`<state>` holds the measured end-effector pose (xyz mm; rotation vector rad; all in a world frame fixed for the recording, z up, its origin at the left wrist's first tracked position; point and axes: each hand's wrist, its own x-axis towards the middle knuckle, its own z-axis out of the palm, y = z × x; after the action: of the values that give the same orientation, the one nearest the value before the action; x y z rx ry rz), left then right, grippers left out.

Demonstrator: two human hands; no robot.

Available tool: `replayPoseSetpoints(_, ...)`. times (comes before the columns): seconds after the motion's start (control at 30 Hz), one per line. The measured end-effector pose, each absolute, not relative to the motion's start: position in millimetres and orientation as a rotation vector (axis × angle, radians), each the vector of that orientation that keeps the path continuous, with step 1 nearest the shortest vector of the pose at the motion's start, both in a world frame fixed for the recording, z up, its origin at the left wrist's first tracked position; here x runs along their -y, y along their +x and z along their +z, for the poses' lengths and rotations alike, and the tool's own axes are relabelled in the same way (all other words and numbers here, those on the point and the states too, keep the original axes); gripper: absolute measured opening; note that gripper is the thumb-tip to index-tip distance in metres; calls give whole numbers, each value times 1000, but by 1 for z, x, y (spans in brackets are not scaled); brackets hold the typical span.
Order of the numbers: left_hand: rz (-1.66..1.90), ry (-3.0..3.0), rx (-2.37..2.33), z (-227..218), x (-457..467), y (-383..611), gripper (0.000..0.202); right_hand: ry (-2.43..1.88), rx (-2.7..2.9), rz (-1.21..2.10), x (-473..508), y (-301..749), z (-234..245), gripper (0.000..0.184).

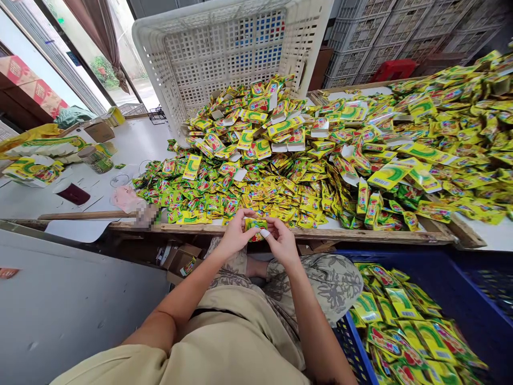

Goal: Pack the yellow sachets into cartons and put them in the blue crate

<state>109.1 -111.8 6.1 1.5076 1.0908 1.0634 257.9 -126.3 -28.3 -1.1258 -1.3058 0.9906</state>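
A small green and yellow packet (255,224) is between both hands, just above the table's front edge. My left hand (237,232) is closed on its left side, thumb across the front. On its right side, the fingers and thumb of my right hand (284,241) pinch it. Straight ahead lies a heap of loose sachets (276,195), green toward the left and yellow toward the right. Small yellow cartons (286,126), several with white flaps standing up, are piled behind and among the sachets.
A white plastic crate (224,45) lies tipped toward me behind the heap. A wooden strip (360,233) edges the table. At lower right, a blue crate (452,272) holds filled yellow cartons. A dark red cup (72,192) and a jar (95,159) are at left.
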Motion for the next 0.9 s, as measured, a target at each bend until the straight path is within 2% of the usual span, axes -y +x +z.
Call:
replayPoseSetpoints(0.1, 1155, 1420, -1154, 4, 113, 109, 37, -1077, 1182, 1051, 125, 257, -30, 25)
replayPoseSetpoints(0.23, 1179, 1491, -1279, 2, 112, 108, 32, -1062, 1077, 1068, 125, 255, -31, 27)
replayPoseSetpoints(0.43, 1064, 1279, -1145, 1, 110, 107, 30, -1043, 1076, 1088, 126, 256, -29, 27)
replayPoseSetpoints(0.6, 1242, 998, -1101, -2, 109, 113, 36, -1022, 1063, 1177, 128, 251, -32, 29)
replayPoseSetpoints(0.77, 1297, 1100, -1119, -1, 109, 112, 29, -970, 1122, 1285, 130, 254, -34, 31)
replayPoseSetpoints(0.83, 1252, 1284, -1139, 0, 110, 111, 23, -992, 1212, 1265, 130, 259, -31, 38)
replayPoseSetpoints(0.9, 1158, 1452, -1129, 0, 112, 111, 19, -1030, 1328, 1251, 128, 264, -29, 54)
